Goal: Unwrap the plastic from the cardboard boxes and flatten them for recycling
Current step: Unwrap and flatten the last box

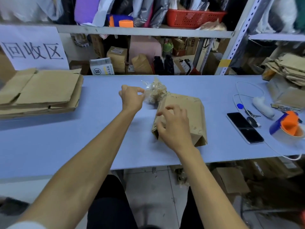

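While my left hand (pixel 132 96) pinches the crumpled clear plastic wrap (pixel 154 91) at frame centre, pulling it away, my right hand (pixel 175 128) hovers loose-fingered over the half-collapsed brown cardboard box (pixel 189 113), probably to steady it.

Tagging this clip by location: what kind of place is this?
Probably a storeroom or packing room with a recycling bench: a handwritten recycling-area sign, flattened cardboard stacks, metal shelving crammed with boxes, and a tape dispenser.
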